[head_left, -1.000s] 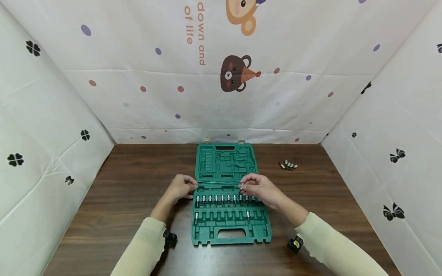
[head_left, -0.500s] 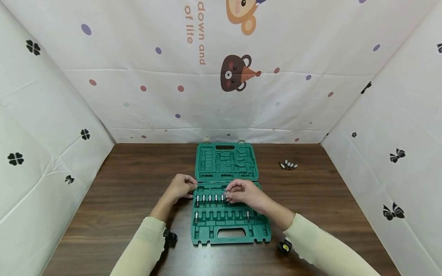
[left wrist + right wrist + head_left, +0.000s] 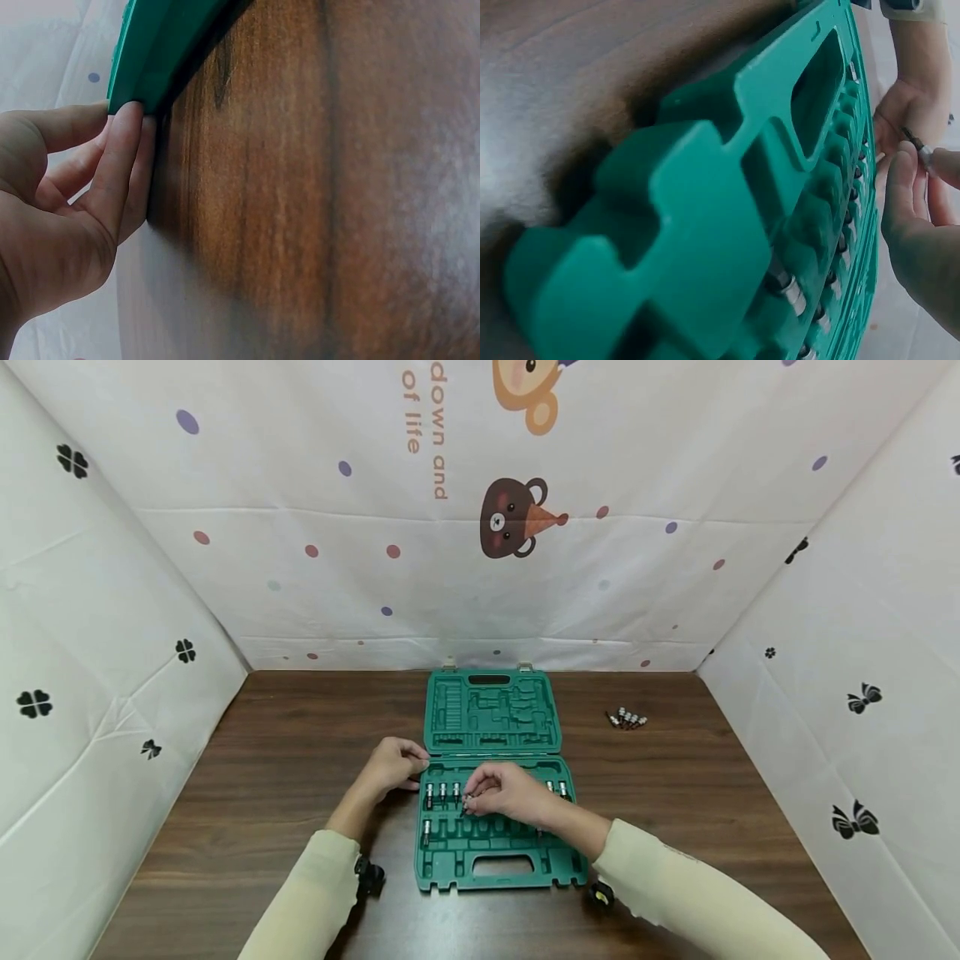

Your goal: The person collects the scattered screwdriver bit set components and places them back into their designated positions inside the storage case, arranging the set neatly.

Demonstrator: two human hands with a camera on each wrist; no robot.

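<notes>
A green tool case [image 3: 442,864] lies unfolded on the table, its moulded lid [image 3: 491,739] toward the back wall. At the case's left side near the hinge, my left hand [image 3: 390,766] holds the edge between thumb and fingers; the left wrist view shows these fingertips on the green edge [image 3: 154,64]. My right hand [image 3: 502,793] is over the upper row of slots, pinching a bit socket [image 3: 915,140] with a dark tip and silver body. Several bit sockets [image 3: 442,793] sit upright in that row, partly hidden by this hand. Another bit socket [image 3: 427,833] stands in the lower row's left end.
A small pile of loose bit sockets [image 3: 626,720] lies on the brown wooden table [image 3: 300,727] at the back right. Printed white cloth walls [image 3: 480,610] enclose the table at the back and both sides. Each wrist wears a small black camera [image 3: 370,877].
My right hand has moved left along the upper row with the bit socket, from the row's right part to its left part. The left hand has stayed at the case edge.
</notes>
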